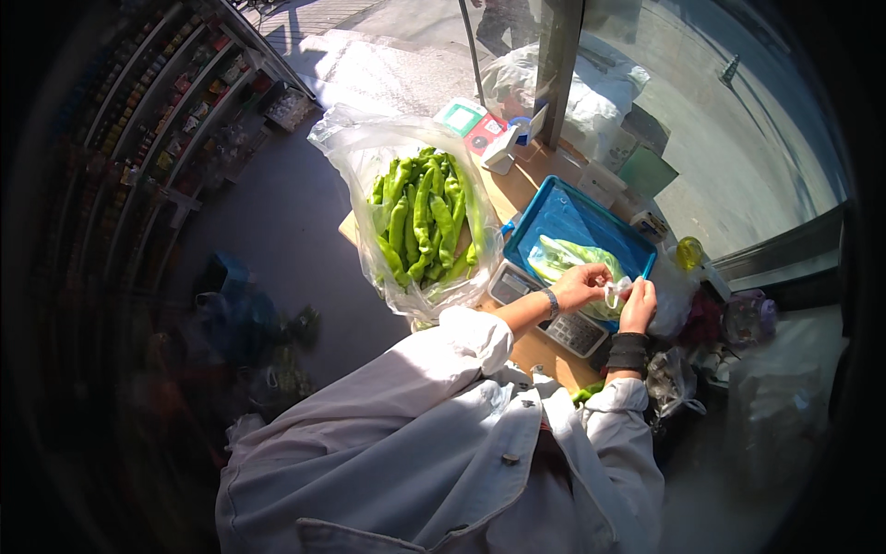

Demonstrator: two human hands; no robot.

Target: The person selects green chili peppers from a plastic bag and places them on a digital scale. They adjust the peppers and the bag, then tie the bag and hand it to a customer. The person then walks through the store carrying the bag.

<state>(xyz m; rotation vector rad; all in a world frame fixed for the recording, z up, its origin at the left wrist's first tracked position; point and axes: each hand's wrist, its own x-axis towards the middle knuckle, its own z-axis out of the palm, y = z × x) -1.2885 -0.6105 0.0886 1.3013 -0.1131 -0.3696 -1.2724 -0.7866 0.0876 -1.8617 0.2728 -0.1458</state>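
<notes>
A clear plastic bag of long green peppers [554, 260] lies on the blue tray [529, 216] of a weighing scale. My left hand [583, 287], with a dark band at its wrist, pinches the bag's gathered white neck from the left. Opposite it, my right hand [639, 302] grips the same twisted plastic, a wide black band around that wrist. A small loop of plastic shows between the fingers; whether it is knotted I cannot tell. To the left, a large open clear bag [339, 138] holds many long green peppers [421, 218].
The scale's keypad [576, 334] faces me on the wooden table [509, 190]. Printed cards [471, 124] and a white stand [504, 151] are at the table's back. A glass door frame [559, 76] rises behind. Stocked shelves [163, 97] line the left; plastic bags [671, 381] crowd the right.
</notes>
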